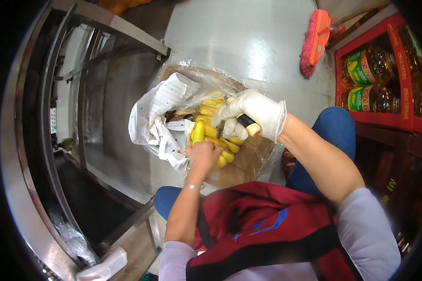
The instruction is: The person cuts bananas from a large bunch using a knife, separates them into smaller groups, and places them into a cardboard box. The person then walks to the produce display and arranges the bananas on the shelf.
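Note:
Bananas [206, 111] lie packed in a cardboard box [228, 175] lined with clear plastic. My left hand [203, 156], bare, grips the near end of a single greenish-yellow banana [198, 131] at the bunches' left side. A white glove covers my right hand [251, 109], which is closed around a tool's wooden handle [248, 122] wrapped partly in black. This hand is over the bananas' right side; the tool's working end is mostly hidden, so its kind is unclear. White perforated padding [161, 105] is bunched in the box's left part.
A metal rack [126, 31] stands along the left. Bottles of yellow oil [369, 66] sit in a red carton [406, 70] on the right. An orange broom head with pink bristles [316, 40] rests on the metal-looking floor [239, 31]. Crumpled clear plastic [74, 239] lies lower left.

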Demonstrator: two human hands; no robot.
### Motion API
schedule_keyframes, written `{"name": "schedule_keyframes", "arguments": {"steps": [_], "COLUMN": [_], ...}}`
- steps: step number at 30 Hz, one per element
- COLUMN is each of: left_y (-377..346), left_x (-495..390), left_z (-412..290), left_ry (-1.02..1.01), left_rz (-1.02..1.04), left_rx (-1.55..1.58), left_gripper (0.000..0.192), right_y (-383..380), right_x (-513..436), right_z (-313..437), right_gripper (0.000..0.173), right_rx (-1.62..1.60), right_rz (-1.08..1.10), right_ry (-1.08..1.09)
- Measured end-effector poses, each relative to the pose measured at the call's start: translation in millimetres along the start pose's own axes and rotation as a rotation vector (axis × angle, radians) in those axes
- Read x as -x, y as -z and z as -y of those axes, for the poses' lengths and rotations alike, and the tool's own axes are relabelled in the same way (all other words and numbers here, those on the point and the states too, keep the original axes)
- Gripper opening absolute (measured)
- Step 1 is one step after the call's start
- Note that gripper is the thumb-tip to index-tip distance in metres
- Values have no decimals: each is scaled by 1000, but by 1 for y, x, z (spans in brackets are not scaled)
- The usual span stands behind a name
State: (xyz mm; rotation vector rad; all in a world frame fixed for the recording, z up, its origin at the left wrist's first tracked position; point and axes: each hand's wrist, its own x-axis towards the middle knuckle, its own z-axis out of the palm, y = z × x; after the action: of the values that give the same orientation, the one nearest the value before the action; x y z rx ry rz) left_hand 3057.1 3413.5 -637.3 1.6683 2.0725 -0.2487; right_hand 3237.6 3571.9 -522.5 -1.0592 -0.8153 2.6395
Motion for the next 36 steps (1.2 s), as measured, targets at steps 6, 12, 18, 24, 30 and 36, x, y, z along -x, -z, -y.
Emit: {"name": "schedule_keyframes", "arguments": {"steps": [6, 12, 18, 24, 30, 36], "left_y": [77, 199, 243, 247, 189, 59], "left_x": [56, 96, 124, 163, 195, 164], "left_z": [11, 7, 12, 70, 178, 276], "left_ry": [-293, -301, -333, 21, 380, 598], "left_rz": [-29, 118, 27, -150, -454, -536], "left_rx": [364, 527, 384, 596, 894, 905], "left_gripper": [23, 30, 37, 36, 29, 27], "right_y": [11, 14, 13, 16, 9, -3], "right_x": [19, 22, 22, 22, 16, -1], "right_z": [16, 36, 42, 38, 21, -16], "right_gripper": [26, 25, 24, 16, 15, 15], "right_rx": [22, -66, 49, 24, 203, 398], "right_rz": [46, 69, -2, -20, 8, -58], "right_ry": [153, 152, 190, 239, 43, -183]}}
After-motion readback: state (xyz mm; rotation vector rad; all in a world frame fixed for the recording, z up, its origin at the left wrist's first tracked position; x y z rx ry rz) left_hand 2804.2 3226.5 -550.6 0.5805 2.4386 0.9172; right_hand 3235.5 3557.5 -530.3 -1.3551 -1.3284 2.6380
